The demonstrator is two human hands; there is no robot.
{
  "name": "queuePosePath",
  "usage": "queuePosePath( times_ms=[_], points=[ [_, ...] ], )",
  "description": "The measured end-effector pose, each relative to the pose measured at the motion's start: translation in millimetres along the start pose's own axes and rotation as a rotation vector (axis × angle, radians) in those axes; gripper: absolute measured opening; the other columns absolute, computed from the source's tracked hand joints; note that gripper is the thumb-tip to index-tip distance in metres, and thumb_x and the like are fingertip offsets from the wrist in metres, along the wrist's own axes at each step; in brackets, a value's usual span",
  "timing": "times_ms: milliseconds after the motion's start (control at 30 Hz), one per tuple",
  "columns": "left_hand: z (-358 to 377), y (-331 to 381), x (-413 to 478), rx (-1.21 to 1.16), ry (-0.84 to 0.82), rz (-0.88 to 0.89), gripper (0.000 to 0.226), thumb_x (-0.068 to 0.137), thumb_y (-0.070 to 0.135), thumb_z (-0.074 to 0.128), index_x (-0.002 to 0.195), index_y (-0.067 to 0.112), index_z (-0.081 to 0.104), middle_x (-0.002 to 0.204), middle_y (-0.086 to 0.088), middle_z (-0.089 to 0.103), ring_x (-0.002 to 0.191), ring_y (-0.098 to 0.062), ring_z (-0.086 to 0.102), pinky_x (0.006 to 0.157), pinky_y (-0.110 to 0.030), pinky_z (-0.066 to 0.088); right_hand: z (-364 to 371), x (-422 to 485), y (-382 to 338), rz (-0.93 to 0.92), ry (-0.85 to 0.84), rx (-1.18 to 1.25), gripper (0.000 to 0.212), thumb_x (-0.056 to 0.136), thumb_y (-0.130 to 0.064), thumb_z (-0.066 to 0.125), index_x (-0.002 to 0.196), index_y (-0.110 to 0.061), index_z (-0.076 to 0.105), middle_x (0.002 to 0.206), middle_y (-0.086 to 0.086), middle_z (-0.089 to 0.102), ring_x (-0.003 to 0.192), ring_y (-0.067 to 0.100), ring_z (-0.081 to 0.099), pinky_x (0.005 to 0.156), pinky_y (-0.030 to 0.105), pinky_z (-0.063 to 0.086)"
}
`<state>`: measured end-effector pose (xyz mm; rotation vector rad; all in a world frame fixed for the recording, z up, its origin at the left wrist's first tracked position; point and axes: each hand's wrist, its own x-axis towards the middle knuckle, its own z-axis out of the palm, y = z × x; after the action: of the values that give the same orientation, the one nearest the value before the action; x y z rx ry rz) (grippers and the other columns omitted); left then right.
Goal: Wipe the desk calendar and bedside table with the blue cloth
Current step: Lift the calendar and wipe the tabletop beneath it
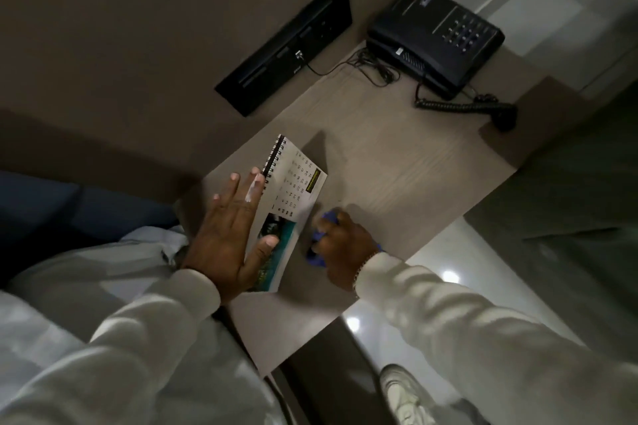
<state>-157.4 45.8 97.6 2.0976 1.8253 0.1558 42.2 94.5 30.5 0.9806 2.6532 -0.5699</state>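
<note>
The spiral-bound desk calendar [297,193] is at the near left of the wooden bedside table [397,162]. My left hand [228,231] grips it: fingers spread over its back, thumb on the front page. Whether the calendar rests on the table or is lifted off it I cannot tell. Just to the right, my right hand [345,245] is closed on the bunched blue cloth [319,248] and presses it onto the tabletop beside the calendar's lower edge. Most of the cloth is hidden under that hand.
A black desk phone [435,38] with a coiled cord [462,107] sits at the table's far right corner. A black socket panel [286,45] is set in the wall behind. Bed linen lies at the left, glossy floor and my shoe [404,393] at the lower right.
</note>
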Motion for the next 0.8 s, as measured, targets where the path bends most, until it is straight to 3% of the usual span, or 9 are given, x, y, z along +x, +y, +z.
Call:
queuePosePath(
  times_ms=[100, 233, 300, 400, 533, 633, 700, 800],
  points=[
    [-8.5, -7.3, 9.0, 0.151, -0.094, 0.038, 0.077, 0.090, 0.066, 0.017, 0.152, 0.029, -0.010, 0.164, 0.002, -0.002, 0.153, -0.024, -0.003, 0.122, -0.055, 0.012, -6.4, -15.2, 18.2, 0.001, 0.086, 0.200, 0.030, 0.072, -0.012, 0.063, 0.100, -0.021, 0.069, 0.110, 0.003, 0.071, 0.113, 0.026, 0.058, 0.100, 0.035, 0.043],
    [-18.5, -4.4, 8.9, 0.197, -0.117, 0.027, 0.076, 0.085, 0.073, 0.005, 0.150, 0.036, -0.010, 0.163, 0.008, -0.007, 0.152, -0.024, -0.009, 0.121, -0.058, 0.011, -20.6, -14.2, 66.6, 0.302, 0.440, 0.619, 0.037, 0.075, 0.001, 0.059, 0.103, -0.020, 0.072, 0.126, 0.008, 0.063, 0.109, 0.026, 0.061, 0.093, 0.036, 0.053],
    [-11.6, -0.3, -3.2, 0.059, 0.025, -0.094, 0.075, 0.088, 0.068, 0.018, 0.153, 0.034, 0.002, 0.165, 0.007, 0.002, 0.154, -0.023, -0.006, 0.121, -0.058, 0.012, -29.8, 14.1, 90.0, 0.288, 0.462, 0.528, 0.041, 0.080, -0.001, 0.057, 0.115, -0.019, 0.068, 0.135, 0.011, 0.057, 0.120, 0.035, 0.052, 0.104, 0.039, 0.046],
    [9.0, 15.3, -37.0, -0.187, 0.413, -0.355, 0.067, 0.092, 0.049, 0.038, 0.152, 0.022, 0.024, 0.164, -0.002, 0.021, 0.153, -0.024, 0.013, 0.121, -0.052, 0.020, -32.4, 55.5, 102.3, 0.240, 0.323, 0.369, 0.041, 0.089, -0.013, 0.055, 0.129, -0.024, 0.057, 0.148, 0.008, 0.045, 0.133, 0.038, 0.036, 0.112, 0.041, 0.035],
    [47.9, 56.8, -79.2, -0.475, 0.807, -0.939, 0.060, 0.086, 0.054, 0.048, 0.137, 0.021, 0.040, 0.138, -0.011, 0.051, 0.125, -0.027, 0.052, 0.103, -0.040, 0.042, -21.9, 73.5, 98.5, 0.314, 0.196, 0.195, 0.041, 0.090, -0.028, 0.051, 0.130, -0.036, 0.049, 0.152, 0.000, 0.032, 0.133, 0.039, 0.028, 0.102, 0.049, 0.040],
    [66.0, 73.3, -83.4, -0.842, 0.865, -1.187, 0.043, 0.085, 0.049, 0.058, 0.114, 0.018, 0.052, 0.110, -0.008, 0.062, 0.104, -0.031, 0.062, 0.095, -0.049, 0.050, -14.6, 62.0, 91.0, 0.280, 0.216, 0.141, 0.042, 0.090, -0.027, 0.050, 0.131, -0.033, 0.048, 0.151, 0.003, 0.032, 0.130, 0.040, 0.030, 0.099, 0.050, 0.042],
    [64.6, 74.4, -75.7, -1.083, 0.876, -1.222, 0.022, 0.089, 0.038, 0.063, 0.102, 0.020, 0.058, 0.101, -0.005, 0.066, 0.102, -0.029, 0.063, 0.092, -0.050, 0.053, -10.2, 49.9, 85.6, 0.247, 0.222, 0.119, 0.042, 0.091, -0.027, 0.049, 0.133, -0.031, 0.047, 0.151, 0.005, 0.032, 0.129, 0.041, 0.031, 0.098, 0.049, 0.042],
    [57.2, 65.3, -62.5, -1.247, 0.957, -1.231, 0.012, 0.089, 0.027, 0.065, 0.097, 0.022, 0.058, 0.096, 0.002, 0.067, 0.101, -0.023, 0.064, 0.087, -0.045, 0.055, -2.2, 31.9, 72.1, 0.278, 0.207, 0.160, 0.046, 0.091, -0.025, 0.050, 0.137, -0.029, 0.044, 0.153, 0.007, 0.030, 0.129, 0.042, 0.030, 0.100, 0.049, 0.038]
  ],
)
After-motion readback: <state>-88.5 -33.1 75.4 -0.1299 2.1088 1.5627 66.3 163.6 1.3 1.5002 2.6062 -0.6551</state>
